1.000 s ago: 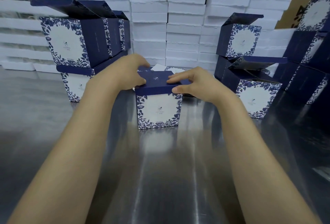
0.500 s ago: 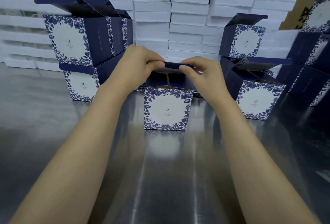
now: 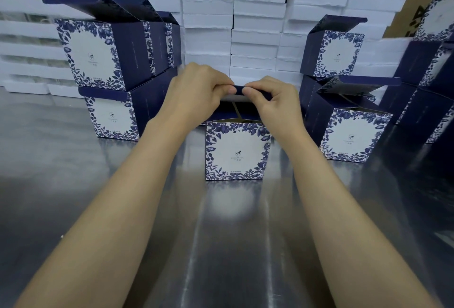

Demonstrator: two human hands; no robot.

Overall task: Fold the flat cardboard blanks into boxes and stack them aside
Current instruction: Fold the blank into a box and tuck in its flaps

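Both hands, left hand (image 3: 196,94), right hand (image 3: 272,101), pinch lid flap (image 3: 237,88) (fingers curled).

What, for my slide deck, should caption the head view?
Left hand and right hand pinch the lid flap of a floral box.

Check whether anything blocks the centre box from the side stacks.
Nothing visible. Left hand and right hand pinch the lid of the navy floral cardboard box; bare metal table separates it from the left stack and right stack.

Both forearms (image 3: 127,185) are bare (slim, smooth); left hand (image 3: 196,96) and right hand (image 3: 275,103) bare, thumbnails (image 3: 246,91) short.
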